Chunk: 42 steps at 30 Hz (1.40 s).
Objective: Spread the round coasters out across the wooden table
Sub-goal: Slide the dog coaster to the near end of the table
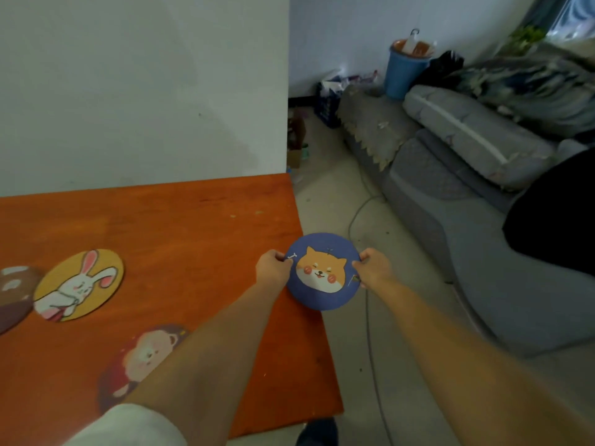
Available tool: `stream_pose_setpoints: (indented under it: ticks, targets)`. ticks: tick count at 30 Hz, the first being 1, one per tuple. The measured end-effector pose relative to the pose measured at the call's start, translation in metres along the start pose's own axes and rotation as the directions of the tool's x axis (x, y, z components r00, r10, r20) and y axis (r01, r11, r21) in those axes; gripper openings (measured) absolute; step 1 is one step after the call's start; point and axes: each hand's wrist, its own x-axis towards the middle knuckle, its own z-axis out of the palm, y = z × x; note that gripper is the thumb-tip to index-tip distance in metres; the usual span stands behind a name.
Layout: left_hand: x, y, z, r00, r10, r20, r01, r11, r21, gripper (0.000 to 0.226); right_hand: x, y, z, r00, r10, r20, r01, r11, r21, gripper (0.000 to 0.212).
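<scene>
A blue round coaster [323, 294] with an orange dog face is held over the right edge of the wooden table [180, 233]. My left hand [273, 267] pinches its left rim and my right hand [373, 267] pinches its right rim. A yellow rabbit coaster [79, 284] lies flat on the table at the left. A brown coaster [14, 294] lies beside it at the far left, cut off by the frame. A dark red bear coaster [138, 358] lies near the front, partly hidden under my left forearm.
A white wall [145, 91] stands behind the table. To the right of the table is bare floor with a cable [370, 333], then a grey sofa [467, 204]. A blue bucket [402, 72] stands at the back.
</scene>
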Motion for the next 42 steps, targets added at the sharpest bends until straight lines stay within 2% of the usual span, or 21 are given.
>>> stream_pose_setpoints:
  ticks: [3, 5, 8, 12, 16, 21, 23, 26, 29, 31, 33, 36, 42]
  targets:
    - [0.027, 0.037, 0.022, 1.000, 0.021, -0.008, -0.021, 1.000, -0.006, 0.022, 0.042, -0.006, -0.029, 1.000, -0.013, 0.003, 0.013, 0.999, -0.033, 0.017]
    - [0.041, 0.059, 0.034, 0.999, 0.035, -0.016, -0.036, 0.999, -0.028, 0.013, 0.069, -0.013, -0.048, 1.000, -0.029, 0.009, 0.029, 0.998, -0.060, 0.019]
    - [0.061, 0.083, 0.045, 0.999, 0.031, -0.036, -0.033, 0.998, -0.051, 0.014, 0.112, -0.026, -0.066, 0.997, -0.071, 0.026, 0.073, 0.993, -0.093, 0.030]
    - [0.085, 0.098, 0.045, 0.991, -0.061, -0.123, 0.046, 0.992, -0.116, 0.015, 0.166, -0.052, -0.065, 0.981, -0.144, 0.132, 0.164, 0.974, -0.155, 0.035]
    - [0.102, 0.101, 0.030, 0.944, -0.198, -0.262, 0.133, 0.960, -0.248, 0.038, 0.211, -0.100, -0.046, 0.920, -0.264, 0.291, 0.322, 0.930, -0.175, 0.036]
    - [0.093, 0.099, 0.022, 0.810, -0.394, -0.433, 0.183, 0.873, -0.453, 0.039, 0.233, -0.153, -0.020, 0.764, -0.422, 0.488, 0.555, 0.816, -0.161, 0.034]
    - [0.082, 0.095, 0.021, 0.750, -0.452, -0.483, 0.182, 0.843, -0.507, 0.038, 0.236, -0.168, -0.007, 0.680, -0.448, 0.580, 0.634, 0.757, -0.158, 0.026]
    - [0.067, 0.084, 0.016, 0.675, -0.528, -0.516, 0.193, 0.801, -0.567, 0.038, 0.232, -0.182, 0.019, 0.566, -0.451, 0.690, 0.722, 0.675, -0.150, 0.015]
    - [0.053, 0.061, 0.008, 0.563, -0.626, -0.539, 0.199, 0.736, -0.647, 0.041, 0.215, -0.196, 0.056, 0.436, -0.451, 0.779, 0.814, 0.566, -0.128, 0.013]
    - [0.045, 0.044, 0.003, 0.480, -0.683, -0.550, 0.194, 0.694, -0.693, 0.042, 0.200, -0.204, 0.081, 0.349, -0.443, 0.826, 0.849, 0.522, -0.078, 0.016]
    - [0.036, 0.030, -0.003, 0.426, -0.727, -0.538, 0.193, 0.654, -0.731, 0.043, 0.185, -0.208, 0.099, 0.277, -0.430, 0.859, 0.875, 0.483, -0.040, 0.010]
    - [0.021, 0.017, -0.008, 0.391, -0.783, -0.483, 0.202, 0.585, -0.785, 0.040, 0.169, -0.213, 0.120, 0.192, -0.389, 0.901, 0.909, 0.417, -0.013, 0.008]
    - [0.010, 0.004, 0.002, 0.348, -0.860, -0.373, 0.182, 0.453, -0.873, 0.044, 0.158, -0.216, 0.150, 0.097, -0.300, 0.949, 0.955, 0.297, -0.004, 0.011]
